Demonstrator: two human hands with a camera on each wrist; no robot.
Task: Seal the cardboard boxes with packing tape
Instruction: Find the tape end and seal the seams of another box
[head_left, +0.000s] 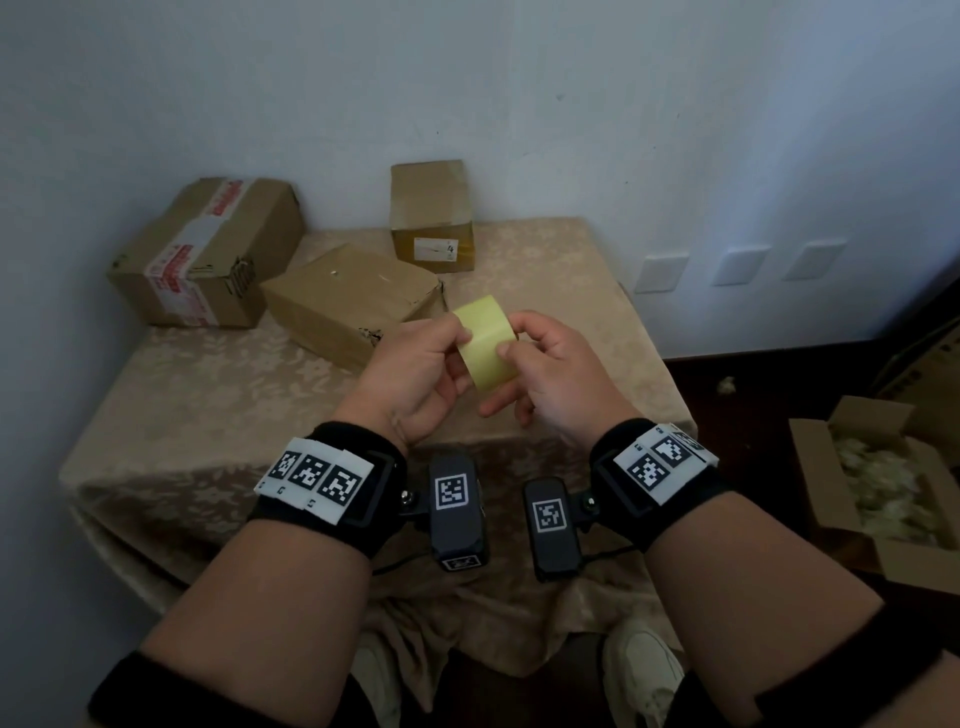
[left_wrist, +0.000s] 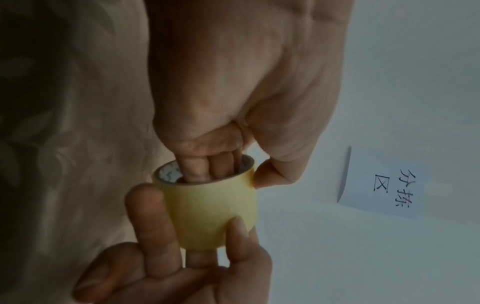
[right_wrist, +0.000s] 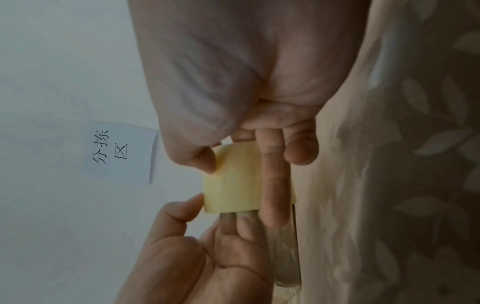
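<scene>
A yellow tape roll (head_left: 485, 348) is held above the table's middle by both hands. My left hand (head_left: 441, 353) has fingers pushed into the roll's core (left_wrist: 207, 168) and its thumb on the outer face. My right hand (head_left: 519, 364) pinches the roll's other side, thumb on top and fingers beneath; its fingers (left_wrist: 153, 226) lie along the yellow roll (left_wrist: 207, 209). From the right wrist, the roll (right_wrist: 233, 181) sits between both thumbs. Three cardboard boxes stand at the far side: one with red-and-white tape (head_left: 208, 249), a plain one (head_left: 353, 301), a small one (head_left: 431, 218).
The table (head_left: 208, 415) wears a beige leaf-patterned cloth and stands against a white wall. An open box with pale filling (head_left: 883, 488) sits on the dark floor to the right. A paper sign with handwriting (left_wrist: 384, 185) hangs on the wall.
</scene>
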